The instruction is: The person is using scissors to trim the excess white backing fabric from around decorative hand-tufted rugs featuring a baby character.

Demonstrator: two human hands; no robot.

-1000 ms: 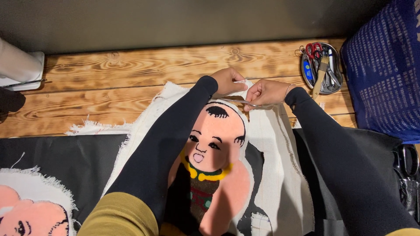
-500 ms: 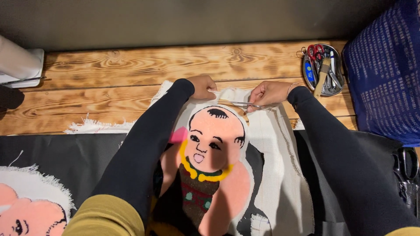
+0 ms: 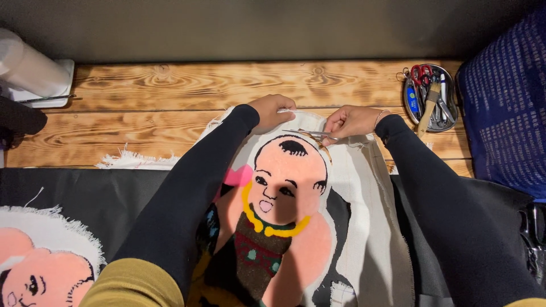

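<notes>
1. Tufted figure piece (image 3: 284, 193): pale cloth bearing a doll-like figure with a peach face, black hair, yellow collar and dark patterned body; it lies under both forearms, its top edge at the hands.
2. Second tufted piece (image 3: 34, 267): peach and white with a fringed edge, on black cloth well to the left of the left arm.
3. Left hand (image 3: 273, 112): fingers curled, pressing down on the top edge of the cloth; black sleeve.
4. Right hand (image 3: 352, 121): closed on small scissors (image 3: 310, 135), whose blades point left toward the left hand, just above the figure's hair; they seem slightly parted.
5. Wooden tabletop (image 3: 170, 96): beyond both hands.
6. Metal tray (image 3: 452, 99): right of the right hand, holding red-handled scissors, a brush and pens.
7. White roll (image 3: 31, 68): far left, well apart from the left hand.
</notes>
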